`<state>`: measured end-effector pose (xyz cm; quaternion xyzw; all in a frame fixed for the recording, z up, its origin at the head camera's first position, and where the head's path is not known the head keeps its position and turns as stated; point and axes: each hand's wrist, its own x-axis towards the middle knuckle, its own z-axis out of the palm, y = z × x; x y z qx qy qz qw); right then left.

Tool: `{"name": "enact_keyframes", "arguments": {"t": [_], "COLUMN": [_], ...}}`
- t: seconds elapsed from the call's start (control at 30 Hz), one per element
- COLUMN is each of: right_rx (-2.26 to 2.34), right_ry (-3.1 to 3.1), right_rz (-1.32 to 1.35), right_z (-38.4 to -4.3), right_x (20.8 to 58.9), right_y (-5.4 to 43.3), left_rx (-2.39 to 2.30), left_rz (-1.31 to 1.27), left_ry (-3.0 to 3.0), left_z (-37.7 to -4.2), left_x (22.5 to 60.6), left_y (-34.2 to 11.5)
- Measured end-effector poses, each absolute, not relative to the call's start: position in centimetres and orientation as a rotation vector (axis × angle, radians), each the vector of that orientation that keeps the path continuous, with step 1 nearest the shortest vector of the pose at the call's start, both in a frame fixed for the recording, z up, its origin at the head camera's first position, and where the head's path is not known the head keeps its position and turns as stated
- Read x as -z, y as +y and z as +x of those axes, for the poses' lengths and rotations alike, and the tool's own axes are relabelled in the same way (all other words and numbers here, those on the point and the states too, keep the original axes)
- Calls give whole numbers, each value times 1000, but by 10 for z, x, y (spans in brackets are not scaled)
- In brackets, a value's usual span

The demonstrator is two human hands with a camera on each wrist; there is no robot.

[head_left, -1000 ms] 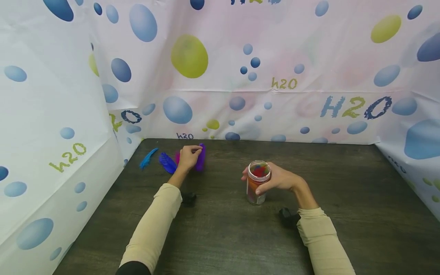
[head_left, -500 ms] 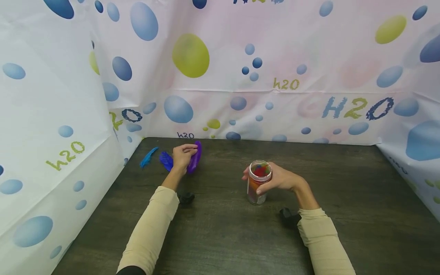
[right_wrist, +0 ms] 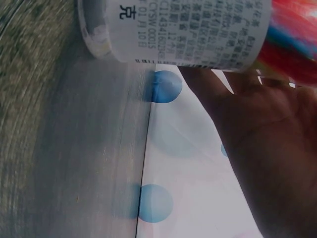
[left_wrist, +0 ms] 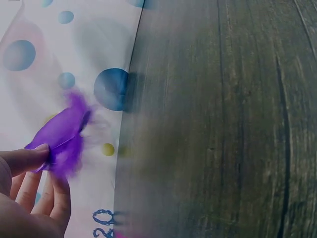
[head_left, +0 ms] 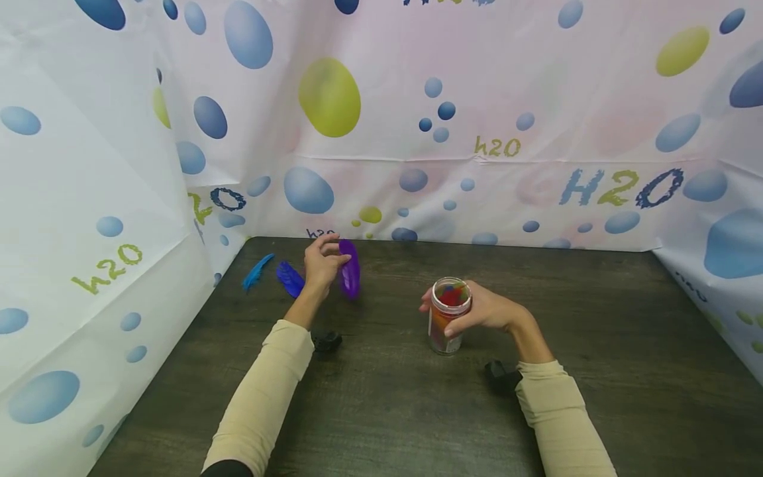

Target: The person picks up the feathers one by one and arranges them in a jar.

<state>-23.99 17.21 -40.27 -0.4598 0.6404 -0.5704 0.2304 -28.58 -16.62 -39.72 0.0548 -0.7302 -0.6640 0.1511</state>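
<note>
A purple feather [head_left: 350,271] stands upright above the back left of the table, its tip pinched between the thumb and fingers of my left hand [head_left: 322,266]. Up close in the left wrist view, the feather [left_wrist: 59,131] looks fluffy and a little blurred. My right hand [head_left: 491,308] grips the upper part of a lidless glass jar [head_left: 444,341] from the right side. Red and other colourful pieces [head_left: 453,296], seemingly feathers, lie inside it. The right wrist view shows the jar's printed white label [right_wrist: 183,34].
To the left of my left hand, a dark blue feather [head_left: 290,278] and a light blue feather [head_left: 258,271] lie on the dark wooden table [head_left: 381,397]. A white sheet [head_left: 381,132] with printed blue and green spots surrounds the back and sides.
My left hand shifted slightly left with the purple feather, then back right, and the feather has turned its broad side to view. The right hand and jar stayed in place.
</note>
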Motion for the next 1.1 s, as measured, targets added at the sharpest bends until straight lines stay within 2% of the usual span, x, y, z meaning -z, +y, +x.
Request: {"name": "enact_keyframes", "arguments": {"t": [0.63, 1.1], "right_rx": [1571, 1577], "right_ry": [1764, 1754], "right_rz": [-1276, -1269], "right_z": [-238, -237], "right_x": [406, 407], "right_y": [170, 171], "left_rx": [1937, 1939], "left_rz": [165, 81], "left_ry": [-2032, -2058], "left_z": [-282, -280], "left_x": [393, 383], "left_y": [-169, -165]}}
